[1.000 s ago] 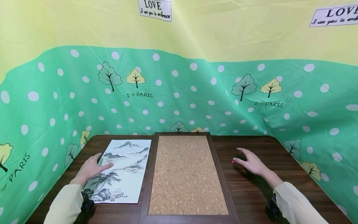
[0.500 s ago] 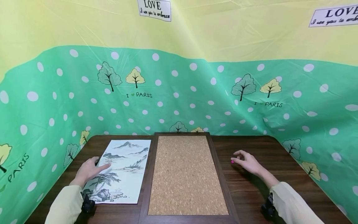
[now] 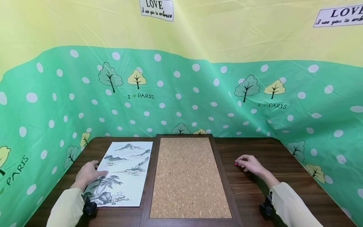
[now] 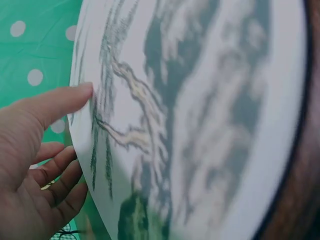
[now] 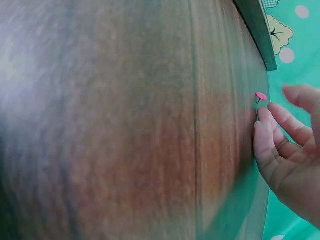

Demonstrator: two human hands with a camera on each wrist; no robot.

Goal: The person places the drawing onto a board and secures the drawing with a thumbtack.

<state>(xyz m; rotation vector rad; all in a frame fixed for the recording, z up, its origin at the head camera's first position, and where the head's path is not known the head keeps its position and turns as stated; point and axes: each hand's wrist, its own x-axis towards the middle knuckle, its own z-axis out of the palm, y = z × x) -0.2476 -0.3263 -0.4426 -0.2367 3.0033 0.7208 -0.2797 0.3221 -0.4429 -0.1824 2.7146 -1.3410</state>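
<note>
Pushpin [image 5: 260,96] is resting on the counter [image 3: 272,148] beside the right hand [image 3: 250,164], its grip parted; a clumsy pinch could send it rolling. Left hand [image 3: 87,174], also parted, is overlapping the print [image 3: 129,186].

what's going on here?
A person is at a table. Their left hand is at the left edge of a landscape print. Their right hand is beside a pink pin, not gripping it. A framed corkboard lies between the hands, with nothing pinned to it.
</note>
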